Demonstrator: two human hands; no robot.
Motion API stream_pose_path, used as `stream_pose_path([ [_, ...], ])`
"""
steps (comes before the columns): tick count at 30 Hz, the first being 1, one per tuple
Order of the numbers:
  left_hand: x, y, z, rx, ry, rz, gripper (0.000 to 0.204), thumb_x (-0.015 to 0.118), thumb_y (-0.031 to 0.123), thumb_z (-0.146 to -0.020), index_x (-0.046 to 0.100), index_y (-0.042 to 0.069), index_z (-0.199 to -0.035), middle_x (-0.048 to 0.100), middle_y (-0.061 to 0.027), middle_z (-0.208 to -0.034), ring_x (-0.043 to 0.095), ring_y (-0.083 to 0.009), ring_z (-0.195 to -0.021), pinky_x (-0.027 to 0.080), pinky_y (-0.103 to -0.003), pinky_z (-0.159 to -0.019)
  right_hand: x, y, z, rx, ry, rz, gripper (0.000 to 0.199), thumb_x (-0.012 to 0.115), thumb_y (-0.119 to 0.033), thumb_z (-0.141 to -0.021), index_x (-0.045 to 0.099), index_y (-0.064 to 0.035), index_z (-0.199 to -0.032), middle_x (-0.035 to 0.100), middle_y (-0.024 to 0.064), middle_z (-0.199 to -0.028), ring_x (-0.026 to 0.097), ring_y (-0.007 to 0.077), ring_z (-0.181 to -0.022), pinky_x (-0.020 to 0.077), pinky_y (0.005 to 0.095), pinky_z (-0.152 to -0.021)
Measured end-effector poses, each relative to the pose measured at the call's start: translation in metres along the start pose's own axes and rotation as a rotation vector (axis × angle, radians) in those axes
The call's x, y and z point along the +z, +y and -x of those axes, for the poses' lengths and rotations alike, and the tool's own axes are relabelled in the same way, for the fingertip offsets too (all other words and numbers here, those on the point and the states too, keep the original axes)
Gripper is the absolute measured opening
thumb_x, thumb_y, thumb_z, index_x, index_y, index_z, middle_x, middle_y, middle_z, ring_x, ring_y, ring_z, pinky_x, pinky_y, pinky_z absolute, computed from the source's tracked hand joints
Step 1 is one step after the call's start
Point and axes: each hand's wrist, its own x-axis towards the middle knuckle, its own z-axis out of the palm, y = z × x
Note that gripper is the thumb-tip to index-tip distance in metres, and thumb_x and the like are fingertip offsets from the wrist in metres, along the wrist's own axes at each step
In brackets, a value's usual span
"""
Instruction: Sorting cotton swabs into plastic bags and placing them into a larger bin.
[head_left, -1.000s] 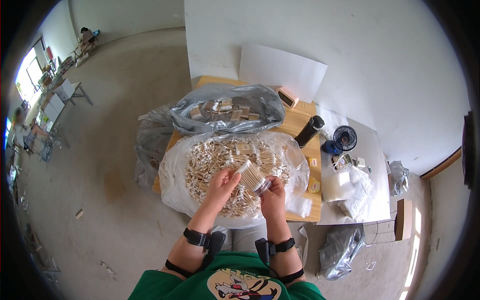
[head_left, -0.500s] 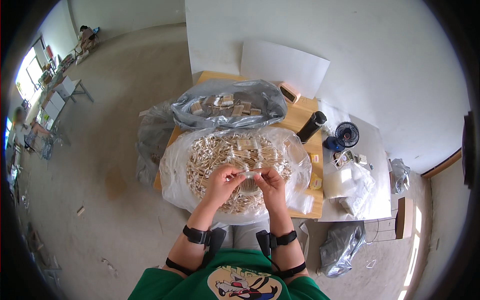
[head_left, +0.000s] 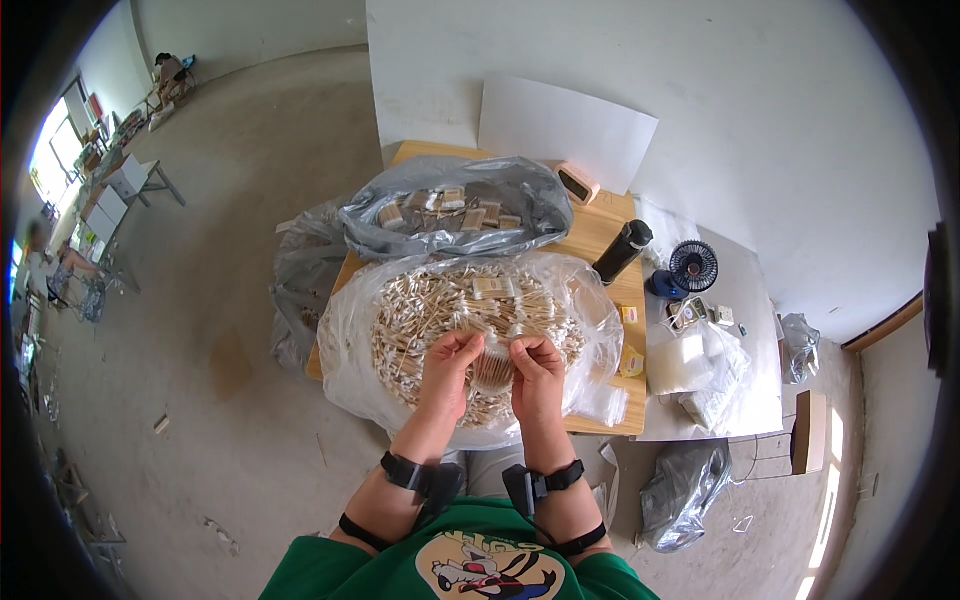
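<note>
Wooden table (head_left: pixel 600 235) on a concrete floor. Left hand (head_left: pixel 447 365) and right hand (head_left: pixel 537 370) pinch a small clear packet (head_left: pixel 492 362) of sticks above the large clear bag (head_left: pixel 345 330) of loose sticks. Grey bag (head_left: pixel 520 195) behind holds finished bundles; most sticks appear unpacked.

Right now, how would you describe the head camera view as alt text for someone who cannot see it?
Two bare hands, left hand and right hand, hold a small clear packet between them above a big clear bag of pale sticks on a wooden table. A grey bag, dark bottle and small fan sit nearby.
</note>
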Motion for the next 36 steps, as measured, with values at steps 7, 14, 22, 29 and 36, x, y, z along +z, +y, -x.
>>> stream_pose_path([
  [7, 0.007, -0.002, 0.003, -0.096, 0.099, 0.273, 0.010, 0.066, 0.009, -0.085, 0.062, 0.005, -0.093, 0.065, -0.0035, -0.088, 0.059, -0.0098, -0.081, 0.046, -0.023, -0.075, 0.004, 0.005, 0.000, -0.008, 0.088, 0.053, 0.005, 0.057, 0.000, -0.088, 0.057, -0.0038, -0.086, 0.062, 0.0034, -0.082, 0.054, 0.0078, -0.071, 0.0423, 0.0201, -0.065],
  [14, 0.001, 0.007, 0.000, 0.043, -0.037, -0.128, 0.014, 0.066, 0.018, -0.086, 0.060, 0.006, -0.086, 0.061, 0.0005, -0.083, 0.054, -0.0080, -0.073, 0.042, -0.022, -0.066, 0.001, 0.003, -0.009, -0.151, 0.140, 0.263, 0.005, 0.056, -0.004, -0.091, 0.054, -0.0028, -0.086, 0.058, 0.0009, -0.077, 0.052, 0.0076, -0.070, 0.0418, 0.0199, -0.066],
  [22, -0.015, 0.002, -0.012, 0.193, -0.003, -0.280, 0.011, 0.069, 0.005, -0.082, 0.060, 0.005, -0.077, 0.054, 0.0044, -0.072, 0.048, -0.0044, -0.065, 0.041, -0.021, -0.060, -0.007, 0.008, -0.016, -0.346, -0.062, 0.600, 0.017, 0.051, -0.019, -0.096, 0.051, -0.0028, -0.101, 0.057, 0.0037, -0.090, 0.052, 0.0078, -0.075, 0.0448, 0.0228, -0.068],
  [29, -0.006, -0.011, -0.005, 0.248, 0.201, -0.044, 0.012, 0.070, 0.003, -0.082, 0.060, 0.006, -0.076, 0.056, 0.0022, -0.077, 0.050, -0.0050, -0.071, 0.042, -0.021, -0.070, -0.003, 0.017, 0.013, 0.205, 0.022, 0.274, 0.031, 0.040, -0.036, -0.099, 0.049, -0.0066, -0.106, 0.057, 0.0039, -0.090, 0.057, 0.0116, -0.069, 0.0467, 0.0260, -0.054],
  [36, -0.010, -0.008, -0.003, 0.021, 0.114, -0.019, 0.010, 0.069, 0.010, -0.084, 0.062, 0.008, -0.077, 0.058, 0.0031, -0.071, 0.050, -0.0050, -0.067, 0.039, -0.020, -0.063, 0.000, 0.015, 0.007, 0.021, 0.190, 0.426, 0.022, 0.043, -0.031, -0.099, 0.048, -0.0108, -0.091, 0.046, -0.0050, -0.069, 0.039, 0.0019, -0.052, 0.0347, 0.0175, -0.043],
])
